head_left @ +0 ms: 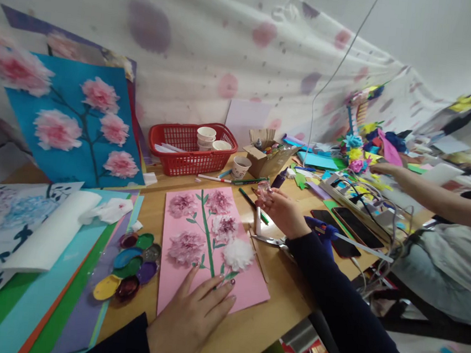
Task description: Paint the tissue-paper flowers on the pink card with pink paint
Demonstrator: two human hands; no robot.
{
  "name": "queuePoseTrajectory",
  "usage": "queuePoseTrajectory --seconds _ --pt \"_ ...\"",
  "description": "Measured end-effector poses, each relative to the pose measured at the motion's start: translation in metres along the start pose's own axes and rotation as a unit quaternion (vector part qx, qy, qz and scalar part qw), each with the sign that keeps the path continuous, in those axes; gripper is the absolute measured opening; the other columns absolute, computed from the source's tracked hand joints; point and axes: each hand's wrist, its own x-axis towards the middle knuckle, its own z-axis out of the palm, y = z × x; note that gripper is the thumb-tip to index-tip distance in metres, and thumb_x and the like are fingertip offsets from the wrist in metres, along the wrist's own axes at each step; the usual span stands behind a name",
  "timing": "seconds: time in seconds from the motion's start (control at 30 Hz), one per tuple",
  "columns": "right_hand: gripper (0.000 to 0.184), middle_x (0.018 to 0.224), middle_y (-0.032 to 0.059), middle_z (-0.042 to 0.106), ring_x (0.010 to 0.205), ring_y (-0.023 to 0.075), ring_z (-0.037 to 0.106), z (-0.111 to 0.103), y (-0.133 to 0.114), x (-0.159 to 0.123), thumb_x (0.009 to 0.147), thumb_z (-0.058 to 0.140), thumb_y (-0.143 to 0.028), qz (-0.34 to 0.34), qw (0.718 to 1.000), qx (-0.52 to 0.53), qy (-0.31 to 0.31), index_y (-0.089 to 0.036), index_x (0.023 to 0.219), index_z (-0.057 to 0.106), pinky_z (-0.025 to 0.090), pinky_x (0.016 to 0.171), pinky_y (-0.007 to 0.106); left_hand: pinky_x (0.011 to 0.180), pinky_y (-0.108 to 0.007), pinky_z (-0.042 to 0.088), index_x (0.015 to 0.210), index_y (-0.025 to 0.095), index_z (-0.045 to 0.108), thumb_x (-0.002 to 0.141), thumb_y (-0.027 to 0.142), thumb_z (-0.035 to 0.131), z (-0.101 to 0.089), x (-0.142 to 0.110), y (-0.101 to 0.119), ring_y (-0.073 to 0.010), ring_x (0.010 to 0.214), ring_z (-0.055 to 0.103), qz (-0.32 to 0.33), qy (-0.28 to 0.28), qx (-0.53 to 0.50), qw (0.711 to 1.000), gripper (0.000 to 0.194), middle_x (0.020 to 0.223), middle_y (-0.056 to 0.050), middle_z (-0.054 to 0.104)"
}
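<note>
My left hand [193, 314] lies flat with spread fingers on the lower part of a pink sheet [172, 295]. That sheet bears a painted green stem [208, 232] with leaves, several pink-purple tissue flowers [187, 248] and one white flower [238, 254]. Beyond the sheet's right edge, my right hand [284, 213] is raised, its fingers closed round a small clear container [264, 190] whose contents are unclear. Below that hand lie scissors [270, 240], partly covered by my right sleeve. A dark bottle [279, 178] stands just past the fingers.
A paint palette [133, 266] sits left of the sheet, near a paper towel roll [53, 231]. Behind are a red basket [190, 164], a paper cup [241, 167] and a cardboard box [266, 160]. On the right are a blue glue gun [322, 229], phones [358, 227] and another person's arm [421, 191].
</note>
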Motion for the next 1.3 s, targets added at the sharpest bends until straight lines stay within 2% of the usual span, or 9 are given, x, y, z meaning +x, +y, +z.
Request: queuePoseTrajectory --seconds 0.2,0.53,0.63,0.77,0.83,0.93,1.0,1.17,1.3 --pt "0.034 0.098 0.0052 0.061 0.09 0.0182 0.062 0.005 0.025 0.018 0.077 0.056 -0.038 -0.158 0.939 -0.305 -0.022 -0.024 0.106 0.046 0.049 0.078 0.036 0.115 -0.058 0.005 0.143 0.022 0.033 0.072 -0.001 0.043 -0.003 0.0 0.002 -0.0239 0.139 0.027 -0.003 0.001 -0.001 1.0 0.075 0.149 -0.004 0.039" --pt "0.033 0.102 0.0143 0.062 0.096 0.0258 0.057 0.006 0.013 0.016 0.081 0.056 -0.029 -0.183 0.852 -0.491 0.006 -0.014 0.11 0.054 0.043 0.084 0.04 0.113 -0.06 0.0 0.142 0.021 0.033 0.07 0.0 0.042 -0.001 0.0 0.002 -0.0249 0.138 0.028 0.001 0.014 -0.02 1.0 0.075 0.15 -0.004 0.037" --pt "0.031 0.094 0.0116 0.062 0.083 0.0229 0.058 -0.009 -0.008 -0.004 0.089 0.043 -0.025 -0.21 0.782 -0.585 0.04 -0.016 0.116 0.056 0.044 0.077 0.037 0.113 -0.06 -0.003 0.142 0.021 0.034 0.069 0.0 0.042 0.001 0.0 0.003 -0.024 0.139 0.027 -0.001 0.021 -0.021 1.0 0.076 0.15 -0.005 0.037" --pt "0.028 0.087 0.012 0.06 0.08 0.0236 0.053 -0.012 -0.008 -0.026 0.079 0.048 -0.011 -0.177 0.704 -0.684 -0.075 -0.016 0.098 0.068 0.041 0.077 0.038 0.114 -0.058 -0.003 0.141 0.023 0.035 0.07 -0.001 0.041 0.001 0.0 0.004 -0.0226 0.138 0.028 -0.015 0.026 -0.008 1.0 0.076 0.149 -0.003 0.038" --pt "0.028 0.083 0.0103 0.058 0.079 0.0231 0.05 -0.009 -0.003 -0.033 0.074 0.053 -0.01 -0.144 0.754 -0.636 -0.077 -0.017 0.096 0.07 0.039 0.079 0.039 0.114 -0.057 0.0 0.141 0.023 0.036 0.07 -0.001 0.041 0.001 0.0 0.005 -0.0226 0.138 0.029 -0.018 0.025 -0.003 1.0 0.075 0.149 -0.003 0.039" --pt "0.032 0.081 0.0053 0.054 0.075 0.0185 0.046 -0.005 -0.008 -0.042 0.076 0.059 -0.021 -0.058 0.928 -0.365 -0.041 -0.019 0.107 0.068 0.039 0.077 0.035 0.114 -0.058 0.002 0.142 0.024 0.035 0.07 0.001 0.043 0.001 0.001 0.005 -0.0232 0.138 0.029 -0.018 0.013 -0.001 1.0 0.076 0.149 -0.003 0.038" --pt "0.037 0.079 0.0028 0.05 0.07 0.0151 0.044 -0.002 -0.019 -0.051 0.081 0.055 -0.032 0.012 0.984 -0.168 -0.053 -0.02 0.114 0.065 0.041 0.07 0.031 0.114 -0.059 0.0 0.143 0.024 0.034 0.071 0.0 0.042 0.002 0.0 0.003 -0.0228 0.139 0.028 -0.014 0.011 0.002 1.0 0.076 0.15 -0.002 0.037" --pt "0.037 0.068 -0.0026 0.039 0.057 0.0082 0.033 0.016 -0.04 -0.075 0.077 0.06 -0.026 0.176 0.952 0.214 -0.128 -0.016 0.112 0.065 0.039 0.056 0.02 0.115 -0.058 -0.002 0.144 0.024 0.031 0.072 0.0 0.042 0.004 -0.001 -0.001 -0.0232 0.139 0.026 0.006 0.019 0.002 1.0 0.077 0.15 -0.002 0.036" --pt "0.032 0.064 -0.005 0.042 0.051 0.0055 0.028 0.024 -0.039 -0.08 0.068 0.068 -0.015 0.199 0.918 0.315 -0.139 -0.018 0.1 0.067 0.036 0.05 0.016 0.115 -0.057 0.0 0.144 0.024 0.031 0.068 -0.001 0.042 0.003 -0.001 -0.001 -0.022 0.14 0.024 0.005 0.006 0.0 1.0 0.081 0.151 -0.001 0.034"
